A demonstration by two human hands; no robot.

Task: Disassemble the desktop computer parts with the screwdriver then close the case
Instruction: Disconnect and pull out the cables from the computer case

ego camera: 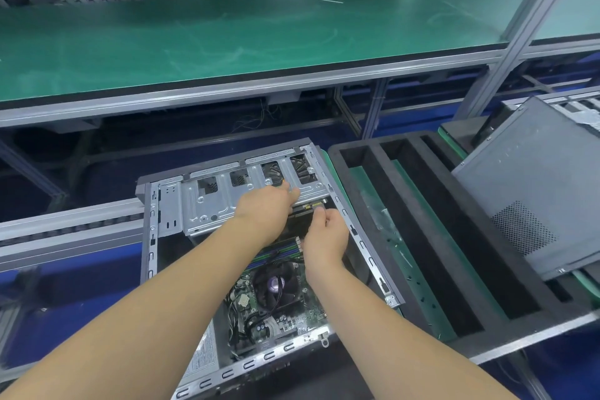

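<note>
The open desktop case [349,217] lies on its side in front of me. Its silver drive cage [207,201] fills the far half, and the motherboard with a black CPU fan [279,286] fills the near half. My left hand [263,208] reaches over the cage's near edge with its fingers stretched out; a small orange tip [285,183] shows just past them. My right hand [324,232] pinches the end of a dark card with gold contacts [314,205] just below the cage. What lies under either palm is hidden. No screwdriver is visible.
A black foam tray [418,204] with long slots sits right of the case, with small loose parts on the green strip in one slot. The grey side panel [532,204] leans on the tray's far right. A green-topped workbench [227,39] runs across behind.
</note>
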